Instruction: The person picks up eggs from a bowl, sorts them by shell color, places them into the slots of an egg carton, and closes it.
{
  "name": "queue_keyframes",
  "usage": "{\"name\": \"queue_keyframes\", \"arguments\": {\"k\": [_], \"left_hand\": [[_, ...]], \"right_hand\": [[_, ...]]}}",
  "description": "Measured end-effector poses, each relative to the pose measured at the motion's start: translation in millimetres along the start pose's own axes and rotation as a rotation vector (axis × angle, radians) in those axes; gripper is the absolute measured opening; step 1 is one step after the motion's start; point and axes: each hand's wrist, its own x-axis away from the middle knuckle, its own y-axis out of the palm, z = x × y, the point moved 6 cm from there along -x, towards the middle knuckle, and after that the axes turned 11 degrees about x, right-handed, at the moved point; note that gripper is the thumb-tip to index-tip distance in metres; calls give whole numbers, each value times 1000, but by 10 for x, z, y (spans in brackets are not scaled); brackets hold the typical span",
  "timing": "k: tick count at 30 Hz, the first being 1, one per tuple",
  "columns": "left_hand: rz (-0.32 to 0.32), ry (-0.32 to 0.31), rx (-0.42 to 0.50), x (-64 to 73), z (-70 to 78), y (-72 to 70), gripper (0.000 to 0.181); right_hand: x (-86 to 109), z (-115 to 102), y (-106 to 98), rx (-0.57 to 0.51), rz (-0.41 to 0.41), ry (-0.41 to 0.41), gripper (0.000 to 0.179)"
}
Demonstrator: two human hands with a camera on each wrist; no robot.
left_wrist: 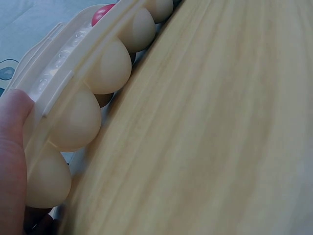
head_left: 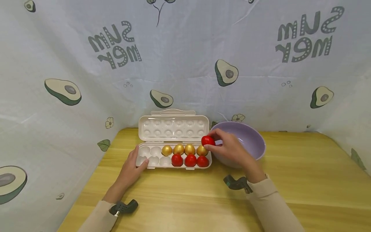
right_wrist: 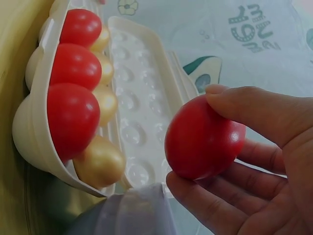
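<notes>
A white egg carton (head_left: 156, 167) lies with its lid (head_left: 174, 128) tipped back at the far side. My left hand (head_left: 131, 170) grips the carton's left end, thumb over the front rim and fingers along the side. In the head view, several gold eggs (head_left: 178, 149) fill the right part of the back row, and three red eggs (head_left: 190, 160) sit at the front right. My right hand (head_left: 229, 146) pinches another red egg (right_wrist: 203, 139) between thumb and fingers, above the carton's right end. The cups at the left hold nothing.
A purple bowl (head_left: 256, 141) stands right of the carton, partly behind my right hand and forearm; its inside is largely hidden. The wooden table (head_left: 179, 199) meets a hanging cloth (head_left: 188, 64) with avocado prints at the back and left.
</notes>
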Motion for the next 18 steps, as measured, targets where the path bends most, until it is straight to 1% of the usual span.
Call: {"name": "queue_keyframes", "arguments": {"k": [3,8,12,15,18], "left_hand": [[9,5,2,1,6,-7,84],[-4,-3,2,3,-3,2,84],[-1,1,6,-1,-4,-4,84],[-1,3,8,-9,-8,-4,84],[-4,10,4,-18,-5,1,84]], "right_hand": [[-22,-27,54,-13,-14,-2,40],[-66,-98,173,-83,-51,14,48],[-135,-208,237,-123,-40,-37,51],[-185,-275,282,-126,-31,-70,47],[-227,-313,349,-128,-31,-82,44]]}}
